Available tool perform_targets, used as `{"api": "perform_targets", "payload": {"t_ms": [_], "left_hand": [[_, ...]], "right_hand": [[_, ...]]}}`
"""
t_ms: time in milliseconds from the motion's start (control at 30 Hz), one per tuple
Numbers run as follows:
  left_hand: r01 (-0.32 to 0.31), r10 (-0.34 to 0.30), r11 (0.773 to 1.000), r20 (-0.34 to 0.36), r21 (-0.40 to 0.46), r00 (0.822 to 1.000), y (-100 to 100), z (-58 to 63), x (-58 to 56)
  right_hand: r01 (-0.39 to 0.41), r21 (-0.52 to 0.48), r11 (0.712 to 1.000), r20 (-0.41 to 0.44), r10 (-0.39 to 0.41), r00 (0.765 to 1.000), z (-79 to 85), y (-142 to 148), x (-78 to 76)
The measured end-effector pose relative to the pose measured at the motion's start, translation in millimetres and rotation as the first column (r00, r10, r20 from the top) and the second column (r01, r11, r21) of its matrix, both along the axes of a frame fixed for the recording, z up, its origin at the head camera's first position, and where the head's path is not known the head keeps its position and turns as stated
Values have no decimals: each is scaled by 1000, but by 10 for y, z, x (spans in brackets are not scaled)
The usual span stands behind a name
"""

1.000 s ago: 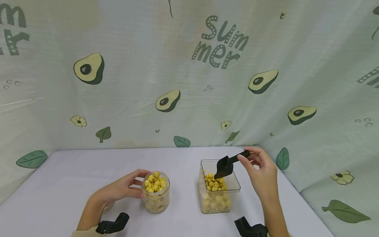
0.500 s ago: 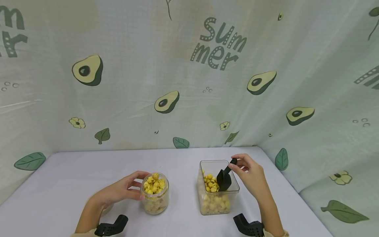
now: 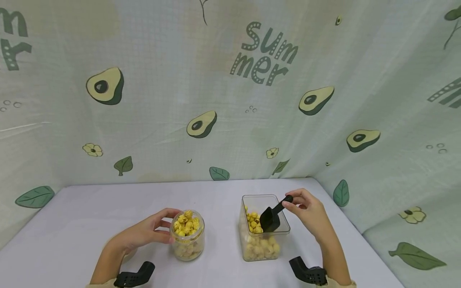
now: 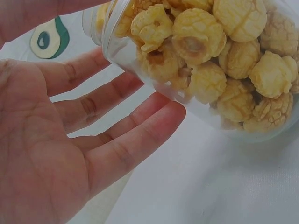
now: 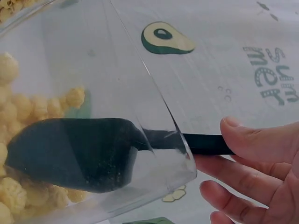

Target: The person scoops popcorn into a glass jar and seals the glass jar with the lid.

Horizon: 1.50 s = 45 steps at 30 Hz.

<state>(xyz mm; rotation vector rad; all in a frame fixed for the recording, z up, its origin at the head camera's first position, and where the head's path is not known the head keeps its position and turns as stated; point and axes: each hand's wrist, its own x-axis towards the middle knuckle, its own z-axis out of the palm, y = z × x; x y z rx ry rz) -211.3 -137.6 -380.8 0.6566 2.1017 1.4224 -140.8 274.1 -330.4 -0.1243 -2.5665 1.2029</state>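
Note:
My left hand (image 3: 153, 229) curves round the left side of a round clear jar (image 3: 188, 249), thumb and fingers on its wall. Yellow popcorn (image 3: 186, 224) fills the jar up to its mouth; the left wrist view shows the round pieces (image 4: 198, 35) close up. Between thumb and fingers, my right hand (image 3: 309, 210) pinches the handle of a small black scoop (image 3: 270, 220). The scoop's blade (image 5: 70, 151) is inside a clear square container (image 3: 245, 240), tilted down among more popcorn (image 5: 35, 109). Popcorn hides the blade's tip.
Jar and container stand apart on a white table (image 3: 119, 204). Behind it hangs a pale cloth (image 3: 155, 80) printed with avocados and leaves. Black wrist mounts (image 3: 135, 276) sit on both forearms.
My right hand has brought the scoop down from above the container's rim into the popcorn, then shifted the handle slightly right. The left hand stays at the jar.

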Motion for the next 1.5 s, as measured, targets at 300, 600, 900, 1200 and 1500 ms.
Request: {"api": "perform_targets", "payload": {"t_ms": [300,600,900,1200,1500], "left_hand": [[-13,13,1000,9,1,1000,-4,11,-1],[-27,27,1000,23,-4,999,-23,-14,0],[-22,21,1000,35,11,999,-25,-27,14],[-3,3,1000,14,18,1000,-22,-13,6],[-15,15,1000,17,2,1000,-7,-8,7]], "right_hand": [[-52,-16,999,77,53,996,33,68,18],[-117,-44,992,43,119,992,47,113,33],[-126,-160,979,-156,101,983,219,-93,196],[-383,-391,837,-243,308,920,243,-764,267],[-494,-391,776,-91,502,860,-129,-1392,167]]}}
